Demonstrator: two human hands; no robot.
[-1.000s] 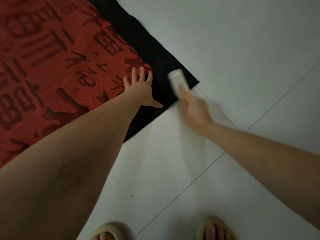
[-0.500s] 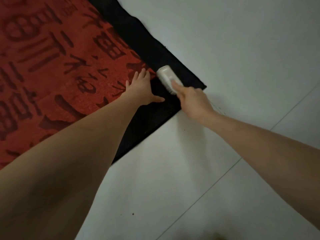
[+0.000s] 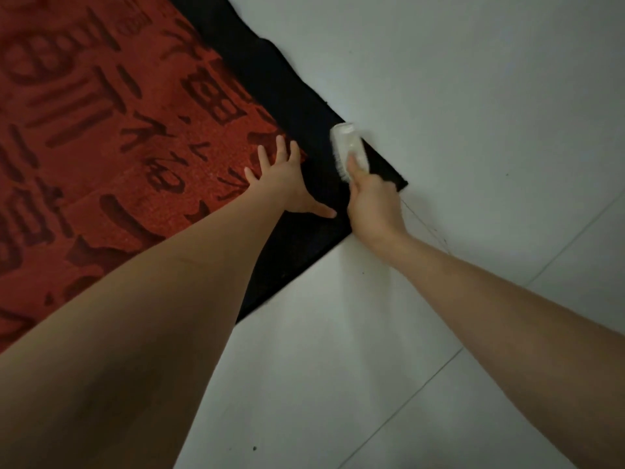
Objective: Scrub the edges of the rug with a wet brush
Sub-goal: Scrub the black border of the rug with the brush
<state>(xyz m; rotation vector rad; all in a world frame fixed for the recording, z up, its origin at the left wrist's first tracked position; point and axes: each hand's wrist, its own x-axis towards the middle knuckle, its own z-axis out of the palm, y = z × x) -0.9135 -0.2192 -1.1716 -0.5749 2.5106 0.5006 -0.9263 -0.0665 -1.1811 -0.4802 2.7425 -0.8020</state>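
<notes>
A red rug [image 3: 101, 147] with dark characters and a black border [image 3: 270, 86] lies on the floor, one corner pointing right. My left hand [image 3: 287, 184] presses flat on the rug near that corner, fingers spread, thumb out on the black border. My right hand [image 3: 372, 201] grips a white scrub brush [image 3: 348, 148], index finger laid along its back. The brush sits bristles down on the black border at the rug's right edge, just above the corner.
Pale tiled floor [image 3: 473, 113] surrounds the rug to the right and below, crossed by thin grout lines [image 3: 422, 384]. A small dark speck [image 3: 254, 447] lies on the tile near the bottom.
The brush has slid from the inner side of the border out to the rug's outer edge. My left hand stays pressed on the rug. My view has tilted up and my sandalled feet have left the frame.
</notes>
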